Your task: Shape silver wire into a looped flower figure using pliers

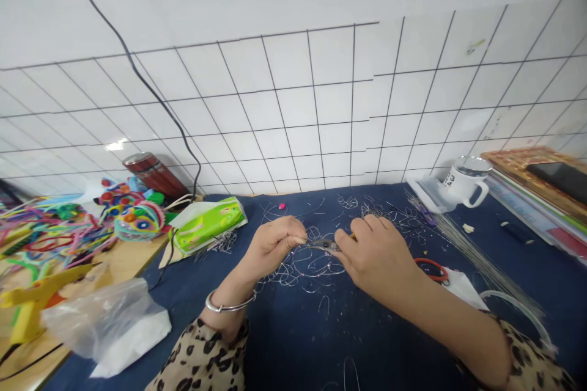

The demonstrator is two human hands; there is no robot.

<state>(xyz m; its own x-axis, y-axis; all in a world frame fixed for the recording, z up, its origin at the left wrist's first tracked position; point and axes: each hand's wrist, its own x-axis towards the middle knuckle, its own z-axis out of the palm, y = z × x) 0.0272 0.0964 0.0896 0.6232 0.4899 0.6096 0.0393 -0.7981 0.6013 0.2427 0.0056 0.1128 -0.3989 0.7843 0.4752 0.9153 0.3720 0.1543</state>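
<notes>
My right hand (373,250) is wrapped round the handles of a pair of pliers (324,245), whose jaws point left. My left hand (274,245) is pinched at the tip of the jaws, where a thin piece of wire seems to be held; most of it is hidden by the fingers. Beneath both hands, loose curls of silvery wire (293,272) lie tangled on the dark blue cloth (293,342). A small pink object (282,206) lies beyond my left hand.
Left are a green tissue pack (211,223), a clear plastic bag (110,324), a yellow glue gun (32,302) and coloured pipe cleaners (50,238). Right are a white mug (465,182), a bundle of straight wires (481,256) and red-handled scissors (431,270). A tiled wall (293,110) stands behind.
</notes>
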